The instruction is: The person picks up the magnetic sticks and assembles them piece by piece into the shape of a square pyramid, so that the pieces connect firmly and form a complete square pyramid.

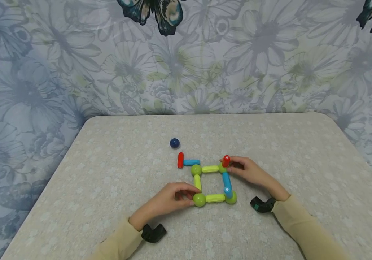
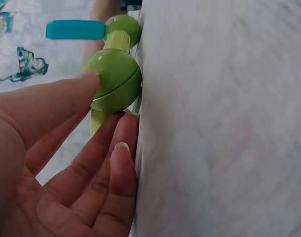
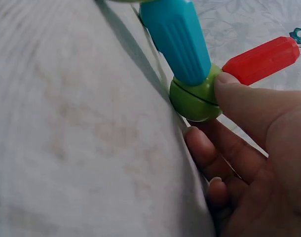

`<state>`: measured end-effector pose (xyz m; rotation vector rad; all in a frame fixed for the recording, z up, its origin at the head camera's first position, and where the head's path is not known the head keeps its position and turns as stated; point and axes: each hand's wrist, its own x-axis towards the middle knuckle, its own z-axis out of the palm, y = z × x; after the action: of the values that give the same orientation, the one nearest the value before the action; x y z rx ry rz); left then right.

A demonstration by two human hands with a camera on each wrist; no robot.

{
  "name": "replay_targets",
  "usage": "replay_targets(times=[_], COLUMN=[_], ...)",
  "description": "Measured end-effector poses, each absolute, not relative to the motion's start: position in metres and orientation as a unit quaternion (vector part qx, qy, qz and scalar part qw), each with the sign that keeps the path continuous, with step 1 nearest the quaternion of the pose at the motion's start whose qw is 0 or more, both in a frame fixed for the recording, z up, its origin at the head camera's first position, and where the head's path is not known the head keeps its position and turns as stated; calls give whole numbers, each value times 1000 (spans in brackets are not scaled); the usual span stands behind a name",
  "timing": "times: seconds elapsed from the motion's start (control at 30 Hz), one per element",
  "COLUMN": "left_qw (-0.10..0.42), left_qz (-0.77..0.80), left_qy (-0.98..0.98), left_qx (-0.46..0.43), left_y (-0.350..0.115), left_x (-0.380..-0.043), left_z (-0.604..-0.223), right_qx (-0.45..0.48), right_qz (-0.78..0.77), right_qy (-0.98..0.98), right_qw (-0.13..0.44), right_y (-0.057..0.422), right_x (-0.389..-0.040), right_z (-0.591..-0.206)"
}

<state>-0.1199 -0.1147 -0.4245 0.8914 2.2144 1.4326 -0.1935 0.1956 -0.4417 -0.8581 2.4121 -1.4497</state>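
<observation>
A square frame of green balls and rods lies on the table, with yellow-green rods (image 1: pixel 215 198) on three sides and a blue rod (image 1: pixel 226 179) on the right. My left hand (image 1: pixel 176 196) pinches the near-left green ball (image 2: pixel 113 81) between thumb and fingers. At the far-right corner, my right hand (image 1: pixel 249 171) grips another green ball (image 3: pixel 196 98), thumb on top. From that ball a red rod (image 3: pixel 263 60) stands up. A second blue rod (image 2: pixel 75 29) rises from the near-right ball (image 1: pixel 232 198).
Beyond the far-left corner ball (image 1: pixel 196 169) lie a blue rod (image 1: pixel 191 162) and a red rod (image 1: pixel 180 160). A dark blue ball (image 1: pixel 174 143) sits farther back. The pale patterned table (image 1: pixel 108 151) ends at a flowered wall covering (image 1: pixel 202 72).
</observation>
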Motion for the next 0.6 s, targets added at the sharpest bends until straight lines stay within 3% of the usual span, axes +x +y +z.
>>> replay_targets(times=[0.2, 0.43, 0.6], left_qw=[170, 35, 20], left_qz=[515, 558, 506], left_qy=[785, 817, 850], left_qx=[299, 144, 148], left_y=[-117, -127, -123], left_x=[-127, -159, -177], left_z=[-423, -419, -426], right_qx=[-266, -262, -265], right_qz=[-495, -502, -496], right_qy=[821, 818, 822], right_qw=[100, 100, 94], right_y=[196, 195, 194], right_x=[-192, -191, -191], right_z=[-442, -443, -444])
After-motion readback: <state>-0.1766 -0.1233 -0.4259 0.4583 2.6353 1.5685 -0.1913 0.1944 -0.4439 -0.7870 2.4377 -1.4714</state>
